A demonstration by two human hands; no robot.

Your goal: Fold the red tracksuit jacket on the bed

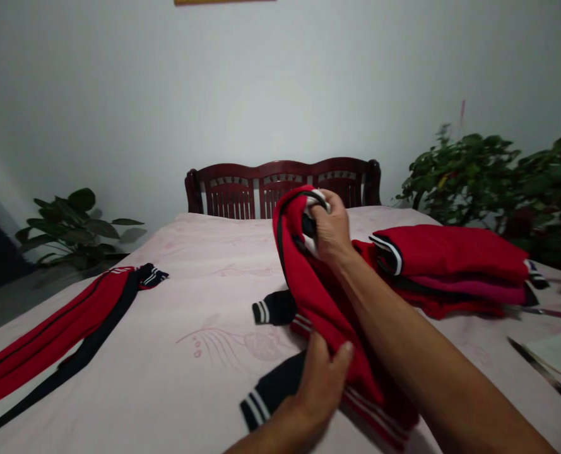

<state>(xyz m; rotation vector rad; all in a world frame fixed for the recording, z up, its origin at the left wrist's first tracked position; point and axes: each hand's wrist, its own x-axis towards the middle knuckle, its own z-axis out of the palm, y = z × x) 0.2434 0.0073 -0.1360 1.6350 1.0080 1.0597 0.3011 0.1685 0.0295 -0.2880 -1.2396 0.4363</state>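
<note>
My right hand (330,227) grips the collar of a red track jacket (322,302) with black and white trim, lifting it above the bed. My left hand (320,391) holds the jacket lower down, with the fabric bunched against its fingers. Navy cuffs with white stripes (273,308) hang from the sleeves, one beside each side of the jacket. To the right lies a folded stack of red garments (450,258). Flat on the left lies a pair of red track trousers (57,334) with a black side panel.
A pale pink floral bedsheet (190,284) covers the bed, with a dark red wooden headboard (280,183) beyond it. Green potted plants (469,176) stand behind on the right, another (74,230) on the left. A white sheet (559,353) lies at the right edge.
</note>
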